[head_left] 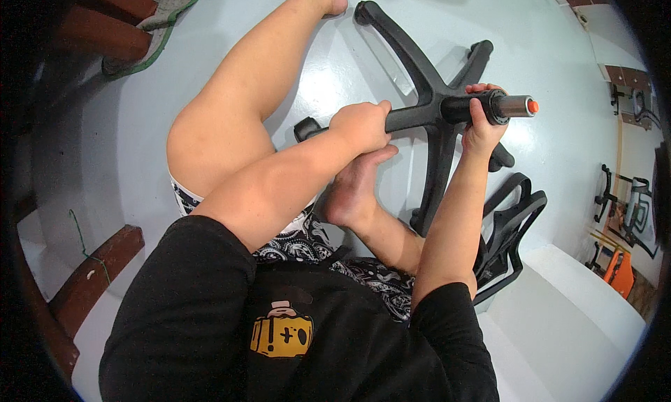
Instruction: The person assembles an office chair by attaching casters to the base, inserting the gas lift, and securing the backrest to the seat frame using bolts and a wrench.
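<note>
Two hands grip a black five-star chair base [433,122] held above a pale grey floor [210,67]

Left hand [362,125] is clenched around one spoke of the base, fingers wrapped over its top edge; right hand [482,122] is clenched around the gas lift cylinder [489,107] seated in the hub. Cylinder long axis runs left to right, pointing away past the right hand, with the bare metal piston and orange tip [532,106] protruding beyond the fingers. Right hand is nearer the cylinder; left hand sits on the opposite side of the hub. Base is matte moulded plastic with tapered ribbed spokes; cylinder body is smooth black, piston polished grey. One bare foot [356,185] rests just under the gripped spoke. A black armrest frame [514,227] lies on the floor beside the right forearm
</note>
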